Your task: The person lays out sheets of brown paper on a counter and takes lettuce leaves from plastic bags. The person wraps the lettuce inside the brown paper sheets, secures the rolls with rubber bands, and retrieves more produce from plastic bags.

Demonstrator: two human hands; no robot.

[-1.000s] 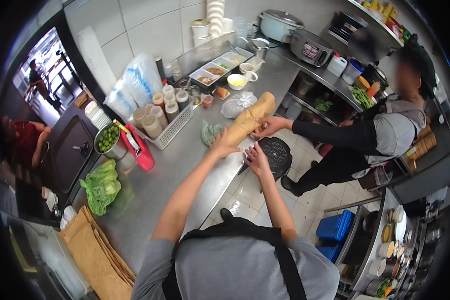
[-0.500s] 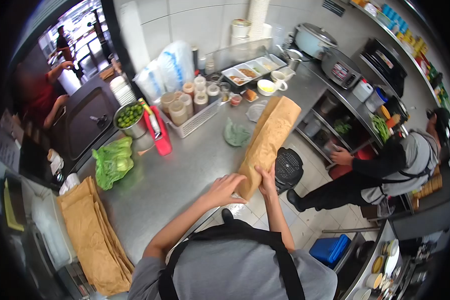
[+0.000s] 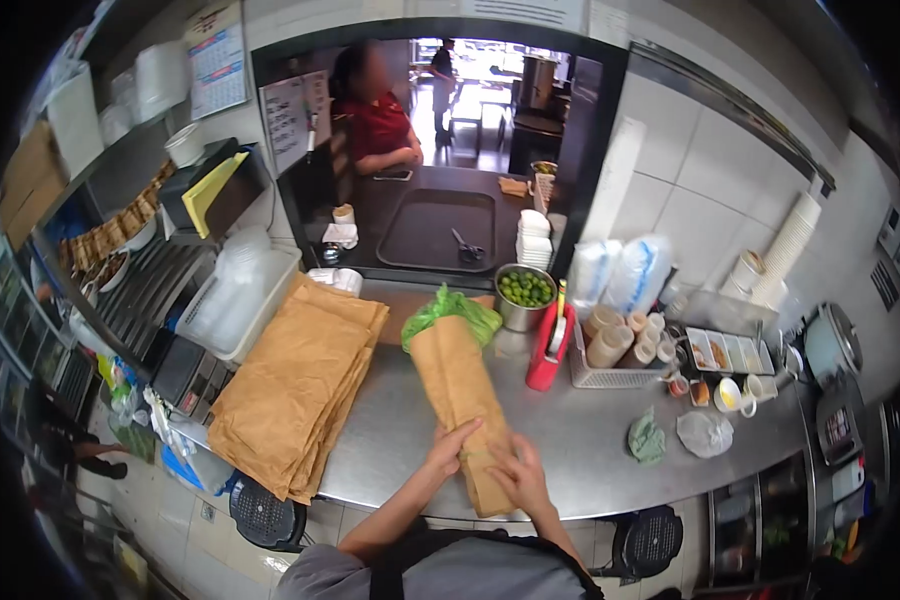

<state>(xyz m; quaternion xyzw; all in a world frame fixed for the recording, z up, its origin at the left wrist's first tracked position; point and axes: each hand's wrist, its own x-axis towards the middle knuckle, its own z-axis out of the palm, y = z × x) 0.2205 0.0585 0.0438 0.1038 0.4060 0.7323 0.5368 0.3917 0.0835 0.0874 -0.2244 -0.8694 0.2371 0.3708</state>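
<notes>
A long brown paper bag point(image 3: 460, 385) lies at a slant over the near edge of the steel counter, its far end against a green plastic bag point(image 3: 470, 312). My left hand point(image 3: 452, 447) grips the paper bag's left side, thumb on top. On its right side, nearer the bottom end, my right hand point(image 3: 522, 473) has its fingers curled at the paper; its fingertips are partly blurred. What the paper bag contains is hidden. A stack of flat brown paper bags point(image 3: 295, 385) rests to the left of my hands.
Behind stand a metal pot of green limes point(image 3: 526, 290), a red tape dispenser point(image 3: 545, 360) and a basket of sauce bottles point(image 3: 620, 376). A black tray point(image 3: 435, 225) with scissors sits in the pass-through window, near a person in red. Stools point(image 3: 648, 540) stand below the counter.
My view has turned left toward the window. The paper bag has come down from a raised tilt to the counter. My left hand, spread at its lower end before, now grips its side.
</notes>
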